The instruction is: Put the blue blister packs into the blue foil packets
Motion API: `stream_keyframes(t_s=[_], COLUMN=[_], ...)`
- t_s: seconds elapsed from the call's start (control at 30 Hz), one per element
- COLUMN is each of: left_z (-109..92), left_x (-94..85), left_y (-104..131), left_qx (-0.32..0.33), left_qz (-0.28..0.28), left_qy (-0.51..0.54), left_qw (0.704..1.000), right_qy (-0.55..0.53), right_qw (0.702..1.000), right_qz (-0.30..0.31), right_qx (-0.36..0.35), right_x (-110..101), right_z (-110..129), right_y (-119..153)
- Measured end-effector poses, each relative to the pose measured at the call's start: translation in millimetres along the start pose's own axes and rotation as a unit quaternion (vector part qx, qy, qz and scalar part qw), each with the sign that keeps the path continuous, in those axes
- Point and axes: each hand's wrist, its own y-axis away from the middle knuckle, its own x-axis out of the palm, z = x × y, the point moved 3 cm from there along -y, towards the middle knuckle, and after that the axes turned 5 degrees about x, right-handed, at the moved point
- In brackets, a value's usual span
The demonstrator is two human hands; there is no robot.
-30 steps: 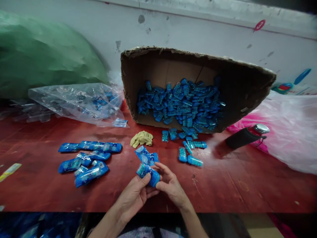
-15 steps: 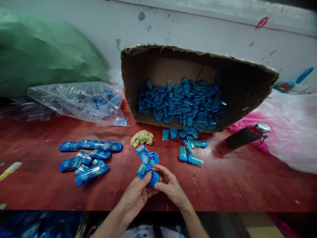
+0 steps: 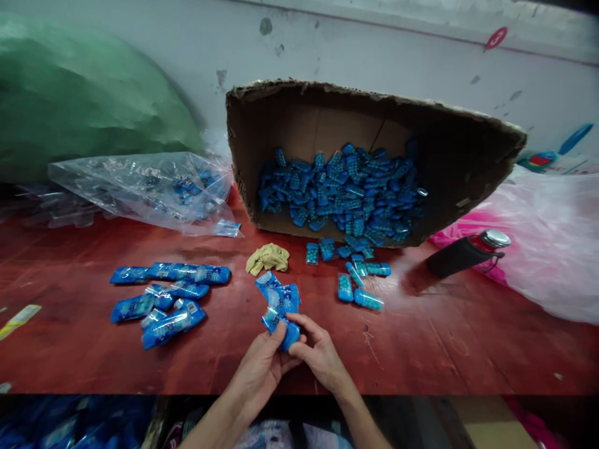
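Between my two hands is a blue printed packet (image 3: 292, 337) with something bulky at its near end. My left hand (image 3: 262, 358) grips it from the left, thumb on top. From the right, my right hand (image 3: 321, 350) pinches its near edge between thumb and fingers. Just beyond lie flat blue printed sleeves (image 3: 286, 297), partly overlapped by the packet. Several filled blue packets (image 3: 173, 323) lie in a loose group to the left. Small clear-and-blue containers of beads (image 3: 345, 288) are scattered to the right.
A cardboard box (image 3: 435, 187) on its side holds a heap of similar containers. A crumpled yellow cloth (image 3: 268, 258) lies before it. On the right stands a tilted dark bottle (image 3: 461, 254) by pink plastic bags (image 3: 543, 249). Clear plastic bags (image 3: 140, 193) and a green sack (image 3: 88, 100) are left.
The packet has turned slightly in my hands, and my fingers have shifted a little on it. The scattered containers and the filled packets stay where they were.
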Motion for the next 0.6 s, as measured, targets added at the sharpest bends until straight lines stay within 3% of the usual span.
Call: stream_keyframes(t_s=[0.17, 0.4, 0.6], left_z=[-2, 7, 5], left_x=[-4.5, -4.1, -7.2], left_y=[4, 1, 4], left_qx=[-0.022, 0.022, -0.019], left_qz=[0.003, -0.018, 0.005], left_qy=[0.004, 0.034, 0.031], left_qw=[1.0, 0.999, 0.999], right_qy=[-0.033, -0.012, -0.05], right_qw=[0.998, 1.0, 0.998], right_qz=[0.042, -0.023, 0.043], right_qx=[0.033, 0.015, 0.007], right_x=[2, 6, 3], right_z=[-1, -10, -2], right_y=[-2, -2, -2])
